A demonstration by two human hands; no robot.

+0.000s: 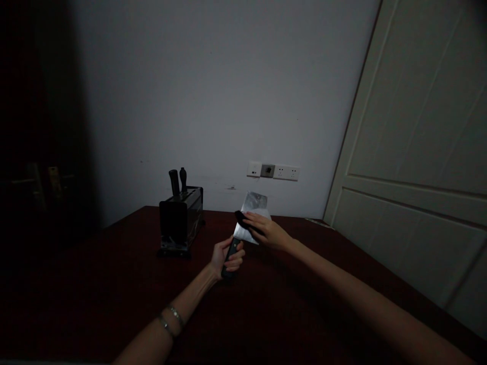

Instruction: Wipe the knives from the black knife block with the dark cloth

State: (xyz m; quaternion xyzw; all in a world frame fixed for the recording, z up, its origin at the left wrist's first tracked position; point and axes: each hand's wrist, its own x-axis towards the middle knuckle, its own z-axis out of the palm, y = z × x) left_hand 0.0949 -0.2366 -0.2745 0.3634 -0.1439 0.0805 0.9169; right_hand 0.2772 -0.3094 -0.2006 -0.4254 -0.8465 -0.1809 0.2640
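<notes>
A cleaver with a broad silvery blade and a black handle points away from me above the dark table. My left hand is wrapped round its handle. Flat against the blade, my right hand presses a black cloth with its fingers. Part of the blade is covered by the cloth and those fingers. To the left stands a black knife block, with two black-handled tools upright in its top.
The dark reddish table reaches back to a pale wall. Wall sockets sit low behind the cleaver. A pale panelled door rises along the right side, and a dark door with a handle is at far left.
</notes>
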